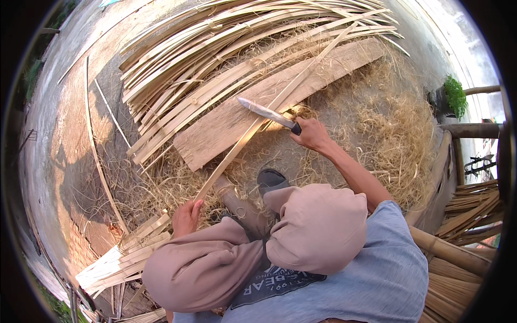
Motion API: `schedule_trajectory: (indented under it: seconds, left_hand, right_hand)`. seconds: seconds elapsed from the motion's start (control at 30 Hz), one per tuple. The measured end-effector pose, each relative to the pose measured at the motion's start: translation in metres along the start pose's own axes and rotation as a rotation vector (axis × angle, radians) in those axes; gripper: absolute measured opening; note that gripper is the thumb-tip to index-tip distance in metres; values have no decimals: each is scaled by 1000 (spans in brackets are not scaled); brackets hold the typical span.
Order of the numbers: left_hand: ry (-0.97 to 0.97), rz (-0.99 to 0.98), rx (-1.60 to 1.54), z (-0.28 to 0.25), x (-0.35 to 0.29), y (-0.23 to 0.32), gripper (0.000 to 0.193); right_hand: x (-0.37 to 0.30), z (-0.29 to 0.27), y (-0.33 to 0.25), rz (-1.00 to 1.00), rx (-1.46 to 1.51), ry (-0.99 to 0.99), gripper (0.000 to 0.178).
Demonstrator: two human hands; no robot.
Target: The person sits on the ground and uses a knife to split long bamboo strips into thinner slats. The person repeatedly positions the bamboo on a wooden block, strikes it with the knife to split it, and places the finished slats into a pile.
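My right hand (312,133) is wrapped round the black handle of a knife (265,111), whose broad, worn blade points up and left. That blade lies across a long, pale bamboo strip (237,146) and appears to touch it. The strip's near end is pinched in my left hand (186,217), beside my left knee. From there it slants away to the upper right, passing over a wide wooden plank (215,132) on the ground. Part of the right hand's fingers is hidden behind the handle.
A large heap of split strips (199,59) lies beyond the plank. Curly shavings (398,129) cover the ground to the right. More strips (124,258) are stacked at lower left. A bamboo pole (452,253) and strip bundles stand at my right, with a green plant (455,97) farther off.
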State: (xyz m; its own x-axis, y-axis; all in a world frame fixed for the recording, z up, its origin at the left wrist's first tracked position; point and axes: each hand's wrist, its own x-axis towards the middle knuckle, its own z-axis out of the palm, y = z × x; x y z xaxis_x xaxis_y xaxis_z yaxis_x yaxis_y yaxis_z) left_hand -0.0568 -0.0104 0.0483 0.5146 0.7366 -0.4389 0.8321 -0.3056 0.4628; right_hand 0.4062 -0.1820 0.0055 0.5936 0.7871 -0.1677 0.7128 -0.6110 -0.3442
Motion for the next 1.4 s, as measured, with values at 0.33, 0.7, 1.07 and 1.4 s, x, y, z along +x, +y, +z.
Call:
schedule_trajectory:
  seconds: [0.33, 0.7, 1.07, 1.4]
  left_hand:
    - [166, 266, -298, 20, 3, 8, 46]
    - [131, 205, -144, 34, 22, 55, 35]
    - [106, 138, -127, 24, 15, 44, 32]
    - [203, 285, 122, 16, 7, 5, 35]
  right_hand:
    - [20, -3, 30, 239, 348, 87, 42]
    - [-13, 14, 35, 57, -49, 63, 37]
    - [-41, 27, -11, -76, 72, -65, 39]
    - [83, -39, 132, 501, 41, 409, 47]
